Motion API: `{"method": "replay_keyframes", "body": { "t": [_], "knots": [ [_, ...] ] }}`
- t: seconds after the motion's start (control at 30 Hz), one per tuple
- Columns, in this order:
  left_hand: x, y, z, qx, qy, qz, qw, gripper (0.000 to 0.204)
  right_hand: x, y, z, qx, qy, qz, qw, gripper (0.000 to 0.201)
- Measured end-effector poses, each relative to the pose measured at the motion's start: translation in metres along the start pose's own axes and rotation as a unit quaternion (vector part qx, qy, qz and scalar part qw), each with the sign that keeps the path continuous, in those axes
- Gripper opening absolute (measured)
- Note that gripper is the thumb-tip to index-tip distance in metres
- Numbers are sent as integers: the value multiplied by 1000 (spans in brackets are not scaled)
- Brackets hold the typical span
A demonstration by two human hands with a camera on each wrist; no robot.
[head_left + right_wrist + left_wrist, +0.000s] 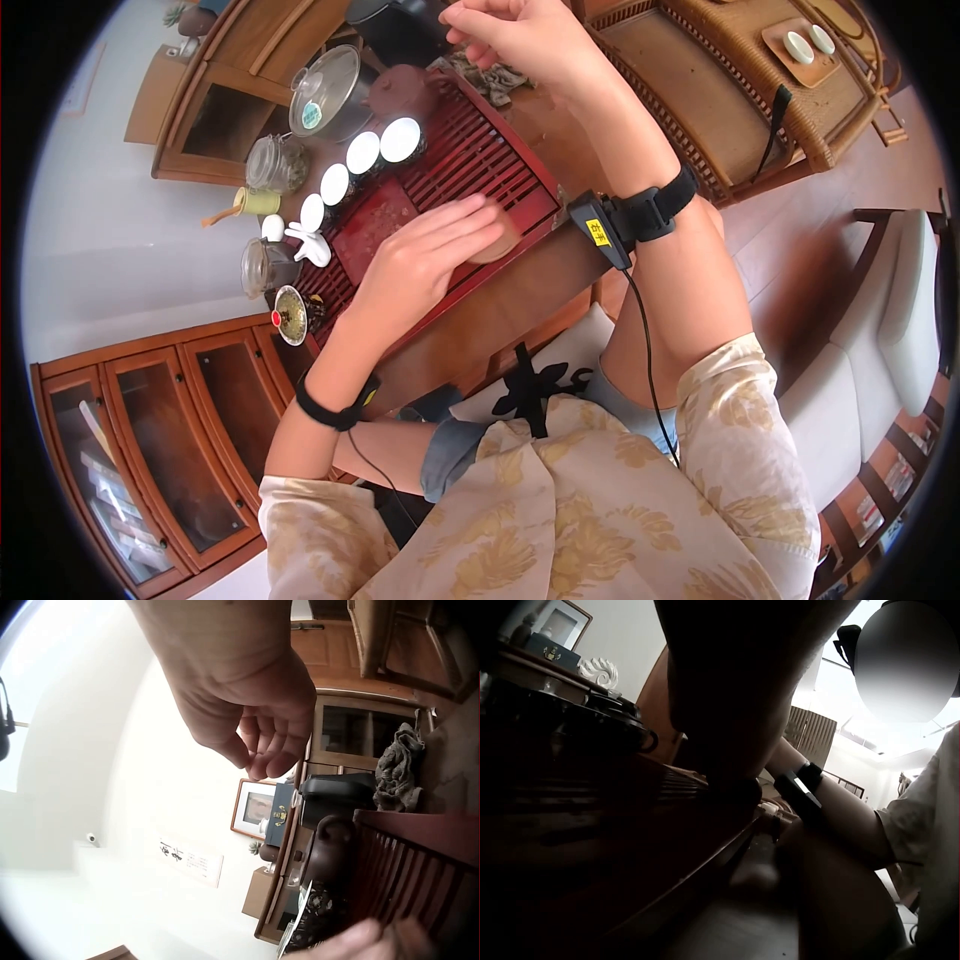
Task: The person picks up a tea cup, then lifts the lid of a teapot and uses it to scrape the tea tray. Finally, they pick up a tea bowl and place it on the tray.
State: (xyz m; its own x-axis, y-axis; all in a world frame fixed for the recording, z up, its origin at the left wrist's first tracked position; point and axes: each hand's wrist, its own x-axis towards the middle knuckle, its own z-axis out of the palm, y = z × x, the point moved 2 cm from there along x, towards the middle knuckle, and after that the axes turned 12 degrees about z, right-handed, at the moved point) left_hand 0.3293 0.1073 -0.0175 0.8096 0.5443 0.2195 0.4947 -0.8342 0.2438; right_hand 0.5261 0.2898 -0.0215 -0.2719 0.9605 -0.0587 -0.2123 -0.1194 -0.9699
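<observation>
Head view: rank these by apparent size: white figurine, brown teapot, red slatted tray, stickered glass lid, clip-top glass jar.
1. Red slatted tray
2. Stickered glass lid
3. Brown teapot and clip-top glass jar: too alike to rank
4. White figurine

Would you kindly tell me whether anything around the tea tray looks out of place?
The grey cloth stands out mildly: it lies crumpled by one end of the tea tray, whereas the cups stand in a neat row.

Wooden cabinets [178, 430] stand along a pale wall [110, 240]
</observation>
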Motion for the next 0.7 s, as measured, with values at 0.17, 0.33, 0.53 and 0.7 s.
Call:
{"method": "replay_keyframes", "body": {
  "t": [0.17,0.33,0.53,0.7],
  "knots": [
    [-74,12,-27,12,-26,-67,997,45,-7,-4,3,2,-9,11,1000,23],
    [-103,26,-41,16,-37,-108,993,42,1,4,6,5,-16,7,1000,23],
    [-92,25,-50,40,-3,-134,990,31,-1,1,4,4,-12,20,1000,25],
    [-76,31,-58,4,94,-298,950,28,-1,1,4,0,-12,13,1000,25]
  ]
}}
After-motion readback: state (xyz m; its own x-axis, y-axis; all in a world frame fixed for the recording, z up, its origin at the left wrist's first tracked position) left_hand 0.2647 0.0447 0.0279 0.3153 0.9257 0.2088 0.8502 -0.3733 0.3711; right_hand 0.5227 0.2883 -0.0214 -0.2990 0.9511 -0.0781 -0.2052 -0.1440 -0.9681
